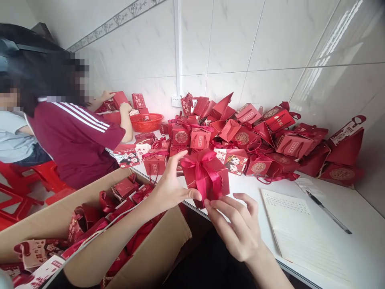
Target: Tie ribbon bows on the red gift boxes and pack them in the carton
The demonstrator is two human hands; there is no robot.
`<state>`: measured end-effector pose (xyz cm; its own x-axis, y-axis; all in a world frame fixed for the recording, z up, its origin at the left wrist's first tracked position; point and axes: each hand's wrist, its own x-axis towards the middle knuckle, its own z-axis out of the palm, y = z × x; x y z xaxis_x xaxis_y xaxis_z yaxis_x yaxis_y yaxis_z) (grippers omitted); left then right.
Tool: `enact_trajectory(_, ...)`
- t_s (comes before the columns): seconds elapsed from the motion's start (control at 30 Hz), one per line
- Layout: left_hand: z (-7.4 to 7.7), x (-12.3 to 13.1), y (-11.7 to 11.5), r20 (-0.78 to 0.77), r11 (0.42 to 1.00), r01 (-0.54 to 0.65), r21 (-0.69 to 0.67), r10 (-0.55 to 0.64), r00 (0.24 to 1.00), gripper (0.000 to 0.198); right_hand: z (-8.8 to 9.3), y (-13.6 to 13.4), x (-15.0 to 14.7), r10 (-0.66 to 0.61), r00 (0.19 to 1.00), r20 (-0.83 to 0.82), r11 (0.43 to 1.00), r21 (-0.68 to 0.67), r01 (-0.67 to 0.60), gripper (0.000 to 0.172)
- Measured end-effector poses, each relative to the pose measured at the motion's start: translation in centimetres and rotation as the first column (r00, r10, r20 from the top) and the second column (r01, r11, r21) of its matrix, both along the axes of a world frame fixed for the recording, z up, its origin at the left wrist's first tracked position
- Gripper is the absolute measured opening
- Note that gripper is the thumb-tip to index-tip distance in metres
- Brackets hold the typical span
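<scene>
A red gift box (222,174) with a shiny ribbon bow (202,166) is held up above the table's front edge. My left hand (173,186) grips the box from its left side, the thumb near the lower front and a finger at the top left. At the box's bottom front, my right hand (234,220) pinches the lower end of the ribbon (210,188) between thumb and index finger, its other fingers bent. Behind the held box lies a card with a cartoon figure (236,162).
Many red boxes (242,138) are piled along the wall. An open carton (177,233) of red boxes stands at lower left. A notebook (300,224) and pen (329,212) lie right. A person (75,136) handles boxes near a red basket (147,122).
</scene>
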<state>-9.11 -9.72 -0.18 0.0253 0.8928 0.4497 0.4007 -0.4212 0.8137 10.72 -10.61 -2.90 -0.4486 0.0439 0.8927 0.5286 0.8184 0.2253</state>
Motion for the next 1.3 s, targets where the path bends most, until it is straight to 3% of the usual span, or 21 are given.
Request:
enact_trajectory(0.17,0.6,-0.1,0.2,0.103,0.991,0.111,-0.077,-0.103,0.989,0.096,-0.7,0.3,-0.1,0.007,0.999,-0.041,1.0,0.031,-0.005,0.021)
enact_trajectory(0.37,0.7,-0.1,0.6,0.05,1.0,0.027,-0.015,-0.026,0.998,0.103,-0.6,0.1,0.6,0.027,0.994,-0.11,0.999,0.04,-0.023,0.015)
enact_trajectory(0.6,0.7,0.7,0.3,-0.068,0.999,0.032,0.024,-0.03,0.997,0.109,0.2,1.0,-0.3,-0.146,0.979,-0.144,0.988,0.033,0.153,0.024)
enact_trajectory(0.73,0.8,1.0,0.1,-0.144,0.998,-0.005,0.066,0.014,0.99,0.11,-0.2,1.2,-0.2,-0.092,0.98,-0.178,0.992,0.067,0.105,0.016)
enact_trajectory(0.93,0.6,0.6,0.5,-0.108,0.994,-0.01,0.113,0.023,0.994,0.105,-0.8,0.7,0.4,-0.014,0.992,-0.122,0.998,0.053,0.021,0.016)
enact_trajectory(1.17,0.1,0.9,0.1,-0.01,0.998,0.033,0.048,-0.033,0.999,0.103,-1.1,0.4,0.2,0.022,0.995,-0.101,0.999,0.037,-0.019,0.018)
enact_trajectory(1.3,0.2,1.1,-0.1,-0.011,1.0,-0.004,0.022,0.005,1.0,0.093,-0.9,0.3,-0.1,0.053,0.996,-0.072,0.999,0.009,-0.052,0.026)
